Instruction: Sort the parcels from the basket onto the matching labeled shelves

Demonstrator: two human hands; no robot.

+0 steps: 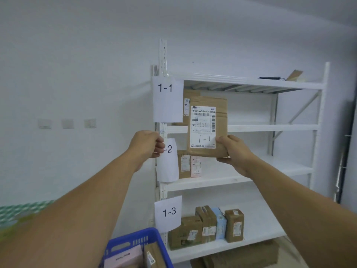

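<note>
A person's right hand grips the lower right corner of a flat brown parcel, held upright at the centre of the frame in front of a white rack. The parcel's white shipping label carries the printed number "502 602-12 815", barcodes and a handwritten "1-1"; the smaller print is too fine to read. Its paper wrap is creased and taped.

Paper signs on the rack's left side read "1-1" at the top and "1-3" lower down. The middle sign shows only "-2", its first character covered by the left hand, whose fingers curl round the rack's front upright.

Another brown parcel stands behind the held one on the top tier. Two labelled parcels stand on the middle tier, one marked "1-2". A blue basket at bottom centre holds a pink parcel.
</note>
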